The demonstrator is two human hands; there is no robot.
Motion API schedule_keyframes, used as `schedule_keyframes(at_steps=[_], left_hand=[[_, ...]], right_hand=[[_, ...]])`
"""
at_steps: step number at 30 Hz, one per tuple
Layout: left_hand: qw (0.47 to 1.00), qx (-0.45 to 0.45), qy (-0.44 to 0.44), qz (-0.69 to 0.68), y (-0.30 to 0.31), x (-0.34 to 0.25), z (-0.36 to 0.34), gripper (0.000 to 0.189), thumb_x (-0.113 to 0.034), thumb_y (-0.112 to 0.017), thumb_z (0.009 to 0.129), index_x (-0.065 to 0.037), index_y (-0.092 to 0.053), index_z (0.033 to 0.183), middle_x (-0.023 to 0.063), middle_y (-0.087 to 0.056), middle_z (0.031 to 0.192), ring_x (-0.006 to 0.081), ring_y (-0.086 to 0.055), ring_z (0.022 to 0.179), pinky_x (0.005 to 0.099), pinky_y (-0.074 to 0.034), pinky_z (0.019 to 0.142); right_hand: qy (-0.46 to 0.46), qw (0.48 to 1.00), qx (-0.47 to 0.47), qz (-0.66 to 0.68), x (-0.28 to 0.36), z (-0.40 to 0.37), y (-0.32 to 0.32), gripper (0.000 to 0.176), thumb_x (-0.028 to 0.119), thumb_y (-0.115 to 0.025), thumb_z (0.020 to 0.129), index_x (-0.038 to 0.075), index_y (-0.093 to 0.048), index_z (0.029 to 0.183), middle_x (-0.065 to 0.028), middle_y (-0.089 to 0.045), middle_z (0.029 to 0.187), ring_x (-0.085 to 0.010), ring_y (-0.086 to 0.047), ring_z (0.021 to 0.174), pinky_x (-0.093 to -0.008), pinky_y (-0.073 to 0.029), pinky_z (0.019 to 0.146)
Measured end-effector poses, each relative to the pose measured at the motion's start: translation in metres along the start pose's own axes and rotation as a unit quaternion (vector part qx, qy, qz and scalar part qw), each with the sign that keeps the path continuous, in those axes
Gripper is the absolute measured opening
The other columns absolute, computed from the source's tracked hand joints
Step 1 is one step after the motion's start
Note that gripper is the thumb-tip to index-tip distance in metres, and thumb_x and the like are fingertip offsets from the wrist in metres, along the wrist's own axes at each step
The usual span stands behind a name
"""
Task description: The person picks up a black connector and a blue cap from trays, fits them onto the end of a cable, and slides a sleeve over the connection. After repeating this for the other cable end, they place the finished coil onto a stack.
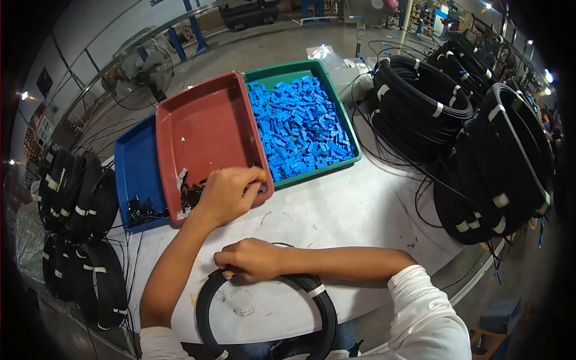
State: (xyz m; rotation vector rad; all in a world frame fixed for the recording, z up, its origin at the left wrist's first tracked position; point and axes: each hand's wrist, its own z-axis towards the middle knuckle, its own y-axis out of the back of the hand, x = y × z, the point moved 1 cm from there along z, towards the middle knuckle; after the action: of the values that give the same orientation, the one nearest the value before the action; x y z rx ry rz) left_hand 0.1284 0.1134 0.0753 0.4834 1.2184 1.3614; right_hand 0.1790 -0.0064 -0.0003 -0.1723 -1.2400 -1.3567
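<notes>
My right hand (249,259) is closed on the top of a coil of black cable (327,309), bound with white tape and held upright at the table's near edge. My left hand (228,195) is over the near end of a red tray (210,135), its fingers pinched together. Whatever those fingers hold, if anything, is hidden. Beside this hand, small black pieces (192,193) and white scraps lie in the tray's near corner.
A green tray (354,141) full of small blue plastic parts (300,123) adjoins the red one. On the left, a blue tray (133,156) holds black pieces. Taped cable coils are piled at right (492,171) and left (78,186). A fan (141,78) stands behind.
</notes>
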Motion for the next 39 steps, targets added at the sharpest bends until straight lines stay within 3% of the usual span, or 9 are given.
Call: schedule_keyframes(at_steps=[2, 4, 7, 14, 22, 27, 31, 34, 39], left_hand=[[0.999, 0.027, -0.021, 0.016, -0.016, 0.005, 0.032, 0.013, -0.005, -0.063, 0.083, -0.002, -0.067, 0.095, 0.0140, -0.070, 0.089, 0.0347, -0.067, 0.081, 0.0411, -0.054, 0.076], [0.989, -0.018, -0.149, 0.011, -0.032, 0.007, 0.069, 0.017, -0.002, -0.063, 0.081, -0.004, -0.067, 0.097, 0.0130, -0.068, 0.097, 0.0354, -0.064, 0.092, 0.0449, -0.052, 0.080], [0.981, 0.049, -0.170, 0.084, -0.065, 0.026, 0.115, 0.022, -0.002, -0.065, 0.081, -0.007, -0.067, 0.102, 0.0124, -0.066, 0.101, 0.0348, -0.062, 0.099, 0.0459, -0.051, 0.080], [0.963, 0.149, -0.086, 0.209, -0.081, 0.021, 0.150, 0.022, -0.009, -0.069, 0.075, -0.007, -0.066, 0.097, 0.0114, -0.067, 0.095, 0.0345, -0.064, 0.094, 0.0471, -0.052, 0.080], [0.970, 0.049, -0.121, 0.203, -0.075, 0.019, 0.139, 0.020, -0.013, -0.064, 0.080, -0.007, -0.066, 0.099, 0.0143, -0.068, 0.094, 0.0344, -0.065, 0.094, 0.0476, -0.052, 0.082], [1.000, 0.023, 0.010, -0.017, -0.032, -0.014, 0.092, 0.020, -0.019, -0.071, 0.084, -0.004, -0.065, 0.098, 0.0153, -0.069, 0.088, 0.0330, -0.066, 0.082, 0.0413, -0.053, 0.078], [0.987, -0.100, 0.031, -0.120, 0.007, -0.005, 0.013, 0.018, -0.015, -0.073, 0.088, -0.001, -0.063, 0.096, 0.0086, -0.070, 0.083, 0.0170, -0.067, 0.072, 0.0303, -0.052, 0.065], [0.882, -0.167, 0.148, -0.415, 0.029, 0.005, -0.067, 0.017, -0.009, -0.071, 0.092, -0.002, -0.057, 0.101, 0.0116, -0.070, 0.094, 0.0164, -0.070, 0.081, 0.0246, -0.055, 0.064], [0.811, -0.267, 0.181, -0.489, 0.024, 0.027, -0.181, 0.019, -0.011, -0.073, 0.091, -0.005, -0.060, 0.104, 0.0125, -0.071, 0.100, 0.0184, -0.072, 0.084, 0.0251, -0.057, 0.070]], right_hand=[[-0.012, 1.000, -0.011, 0.011, -0.005, -0.004, -0.006, 0.020, 0.009, -0.065, 0.082, 0.003, -0.051, 0.094, -0.0174, -0.063, 0.082, -0.0410, -0.064, 0.075, -0.0504, -0.049, 0.066], [0.007, 1.000, -0.020, -0.013, -0.002, -0.005, -0.003, 0.019, 0.009, -0.063, 0.083, 0.003, -0.049, 0.095, -0.0176, -0.063, 0.084, -0.0413, -0.063, 0.075, -0.0513, -0.048, 0.066], [0.001, 0.999, -0.034, -0.005, -0.002, -0.007, -0.003, 0.020, 0.009, -0.064, 0.083, 0.003, -0.049, 0.094, -0.0179, -0.063, 0.084, -0.0414, -0.063, 0.077, -0.0518, -0.049, 0.067], [-0.007, 0.999, -0.021, -0.034, -0.001, -0.008, -0.002, 0.024, 0.012, -0.068, 0.082, 0.002, -0.049, 0.095, -0.0174, -0.063, 0.084, -0.0401, -0.065, 0.080, -0.0509, -0.050, 0.069], [0.036, 0.990, -0.031, -0.132, 0.002, -0.008, -0.005, 0.026, 0.016, -0.070, 0.081, 0.001, -0.055, 0.095, -0.0165, -0.064, 0.081, -0.0375, -0.067, 0.078, -0.0484, -0.052, 0.067], [0.073, 0.975, -0.043, -0.207, 0.004, -0.012, -0.008, 0.029, 0.027, -0.069, 0.085, 0.003, -0.058, 0.096, -0.0146, -0.065, 0.082, -0.0353, -0.067, 0.078, -0.0466, -0.053, 0.066], [-0.071, 0.984, 0.001, -0.162, 0.008, -0.003, -0.004, 0.025, 0.022, -0.073, 0.081, 0.006, -0.057, 0.091, -0.0144, -0.067, 0.081, -0.0364, -0.068, 0.080, -0.0491, -0.051, 0.067], [-0.064, 0.985, -0.091, -0.130, 0.021, -0.002, -0.001, 0.018, 0.013, -0.074, 0.079, 0.006, -0.060, 0.088, -0.0156, -0.069, 0.082, -0.0389, -0.067, 0.082, -0.0481, -0.050, 0.071], [-0.087, 0.979, -0.147, -0.111, 0.005, -0.015, -0.002, 0.014, 0.002, -0.071, 0.082, 0.005, -0.062, 0.092, -0.0143, -0.068, 0.085, -0.0343, -0.067, 0.080, -0.0414, -0.051, 0.071]])
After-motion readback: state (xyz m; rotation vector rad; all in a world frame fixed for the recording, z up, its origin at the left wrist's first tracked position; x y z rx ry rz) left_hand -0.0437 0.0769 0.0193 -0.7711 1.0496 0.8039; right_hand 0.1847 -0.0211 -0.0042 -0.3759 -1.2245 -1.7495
